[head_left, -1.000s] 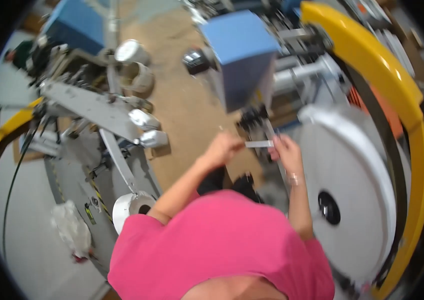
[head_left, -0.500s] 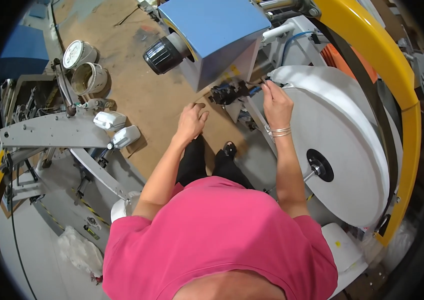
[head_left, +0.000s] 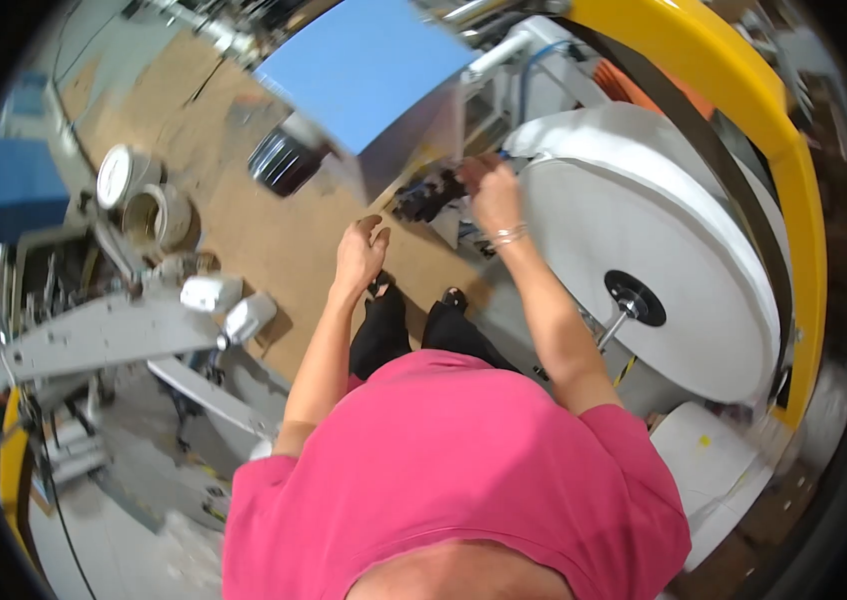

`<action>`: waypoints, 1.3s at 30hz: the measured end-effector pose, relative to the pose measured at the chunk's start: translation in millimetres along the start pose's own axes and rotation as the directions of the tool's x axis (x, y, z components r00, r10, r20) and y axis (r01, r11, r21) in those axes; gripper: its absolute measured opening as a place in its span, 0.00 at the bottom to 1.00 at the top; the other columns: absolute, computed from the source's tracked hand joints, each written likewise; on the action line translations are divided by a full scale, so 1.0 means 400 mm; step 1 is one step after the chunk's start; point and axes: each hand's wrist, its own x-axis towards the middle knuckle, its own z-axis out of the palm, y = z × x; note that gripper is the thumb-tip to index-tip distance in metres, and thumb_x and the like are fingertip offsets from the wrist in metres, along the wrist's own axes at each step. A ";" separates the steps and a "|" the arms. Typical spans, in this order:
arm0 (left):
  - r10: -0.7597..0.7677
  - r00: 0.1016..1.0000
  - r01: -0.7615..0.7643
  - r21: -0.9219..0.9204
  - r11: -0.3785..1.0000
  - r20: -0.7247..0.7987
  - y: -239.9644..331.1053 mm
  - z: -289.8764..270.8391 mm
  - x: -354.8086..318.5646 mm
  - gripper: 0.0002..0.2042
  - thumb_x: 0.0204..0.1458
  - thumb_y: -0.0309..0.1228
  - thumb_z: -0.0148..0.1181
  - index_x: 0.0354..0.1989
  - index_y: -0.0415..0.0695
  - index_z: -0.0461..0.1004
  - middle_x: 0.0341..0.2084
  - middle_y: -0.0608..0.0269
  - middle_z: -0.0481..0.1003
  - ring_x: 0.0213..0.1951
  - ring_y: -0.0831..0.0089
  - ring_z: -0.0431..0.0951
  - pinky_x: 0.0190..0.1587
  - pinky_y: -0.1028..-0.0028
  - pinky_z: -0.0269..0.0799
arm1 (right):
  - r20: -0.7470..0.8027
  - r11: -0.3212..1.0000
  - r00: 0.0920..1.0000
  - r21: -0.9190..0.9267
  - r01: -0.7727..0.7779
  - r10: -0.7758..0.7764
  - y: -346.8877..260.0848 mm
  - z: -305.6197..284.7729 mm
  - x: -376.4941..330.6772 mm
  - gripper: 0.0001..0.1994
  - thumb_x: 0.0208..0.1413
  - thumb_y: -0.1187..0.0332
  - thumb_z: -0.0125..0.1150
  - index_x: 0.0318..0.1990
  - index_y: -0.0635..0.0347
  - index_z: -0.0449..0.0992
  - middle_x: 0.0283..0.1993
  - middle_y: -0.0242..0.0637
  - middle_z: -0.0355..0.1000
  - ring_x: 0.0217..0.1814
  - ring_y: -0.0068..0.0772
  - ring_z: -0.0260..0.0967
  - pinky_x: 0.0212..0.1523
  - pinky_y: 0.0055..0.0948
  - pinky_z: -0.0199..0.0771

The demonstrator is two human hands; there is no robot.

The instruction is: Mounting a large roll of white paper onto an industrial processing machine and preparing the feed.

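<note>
My left hand [head_left: 359, 255] hovers over the brown board floor with its fingers apart and nothing in it. Bracelets circle the wrist of my right hand [head_left: 496, 200], which reaches to the black mechanism [head_left: 428, 198] below the blue machine housing [head_left: 369, 75]. Motion smears the right fingers, so whether they grip a part cannot be made out. Just right of that hand stands a large white roll [head_left: 569, 250] on a metal shaft [head_left: 616, 326]. A black ribbed knob [head_left: 284, 163] juts from the housing's left side.
A yellow curved frame [head_left: 806, 220] arches around the roll at the right. Two white buckets [head_left: 171, 218] and two white jugs [head_left: 248, 320] stand to the left. Beside them runs a grey machine arm [head_left: 114, 335]. A white roll [head_left: 704, 460] lies at the lower right.
My right hand has moved left, from beside the roll's upper edge to the black mechanism. My left hand stays raised, fingers apart. The view has turned slightly.
</note>
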 end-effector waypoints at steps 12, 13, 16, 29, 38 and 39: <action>0.123 0.975 -0.027 -0.450 0.893 0.184 -0.157 0.259 0.334 0.10 0.53 0.35 0.47 0.32 0.40 0.70 0.22 0.70 0.67 0.25 0.80 0.65 0.26 0.77 0.61 | 0.121 0.789 0.784 0.005 -0.614 0.609 -0.016 0.167 -0.118 0.06 0.49 0.62 0.48 0.30 0.50 0.67 0.25 0.39 0.70 0.29 0.42 0.70 0.25 0.39 0.66; -0.068 0.931 0.300 -0.649 0.699 0.357 0.013 0.242 0.254 0.08 0.52 0.33 0.47 0.29 0.44 0.70 0.19 0.72 0.66 0.21 0.84 0.63 0.21 0.82 0.56 | -0.008 0.789 0.794 0.122 -0.602 0.608 0.027 0.187 -0.160 0.06 0.47 0.61 0.51 0.30 0.50 0.67 0.26 0.38 0.70 0.30 0.42 0.69 0.27 0.39 0.66; 0.024 0.939 0.260 -0.753 0.604 0.343 0.012 0.216 0.265 0.08 0.51 0.33 0.46 0.26 0.45 0.71 0.19 0.72 0.68 0.21 0.85 0.65 0.23 0.83 0.57 | -0.014 0.708 0.731 0.262 -0.656 0.683 -0.017 0.182 -0.135 0.09 0.45 0.60 0.55 0.30 0.54 0.70 0.28 0.38 0.69 0.33 0.42 0.68 0.32 0.34 0.67; -0.080 0.944 0.274 -0.630 0.727 0.319 -0.052 0.254 0.322 0.07 0.48 0.30 0.45 0.26 0.43 0.71 0.22 0.68 0.70 0.24 0.78 0.69 0.24 0.78 0.63 | 0.163 0.526 0.531 0.075 -0.847 0.832 -0.045 0.163 -0.064 0.11 0.45 0.59 0.49 0.33 0.51 0.71 0.38 0.39 0.68 0.38 0.47 0.68 0.36 0.43 0.68; -0.125 0.941 0.320 -0.701 0.637 0.315 -0.005 0.221 0.324 0.06 0.45 0.33 0.50 0.22 0.45 0.68 0.12 0.67 0.67 0.12 0.77 0.65 0.15 0.79 0.62 | 0.353 0.580 0.535 -0.025 -0.814 0.767 0.031 0.210 -0.031 0.14 0.39 0.56 0.57 0.28 0.56 0.73 0.33 0.46 0.71 0.38 0.48 0.68 0.39 0.39 0.68; -0.134 0.929 0.355 -0.725 0.590 0.346 -0.033 0.242 0.337 0.07 0.45 0.34 0.50 0.21 0.46 0.67 0.11 0.66 0.66 0.10 0.76 0.64 0.13 0.79 0.61 | 0.308 0.590 0.564 0.010 -0.808 0.766 0.039 0.216 -0.034 0.15 0.36 0.54 0.61 0.23 0.57 0.74 0.29 0.46 0.72 0.35 0.47 0.70 0.38 0.38 0.69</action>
